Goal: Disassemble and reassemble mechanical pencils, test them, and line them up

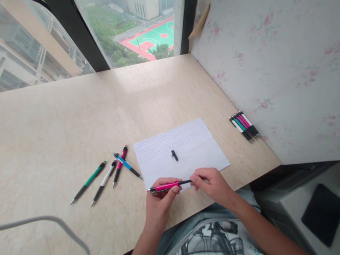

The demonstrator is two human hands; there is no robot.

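Observation:
A pink pen lies level just over the near edge of the written paper. My left hand is closed round its pink barrel, with the thumb along the near side. From the barrel's right end a thin black part sticks out. My right hand pinches the far end of that part; its tip is hidden by the fingers. A short black piece, perhaps a pen grip, rests on the paper beyond the hands.
Left of the paper lie loose pens: a green pen, a white pen, another pink pen and a blue pen crossing it. Several pens form a row by the wall. A grey cable curves at lower left.

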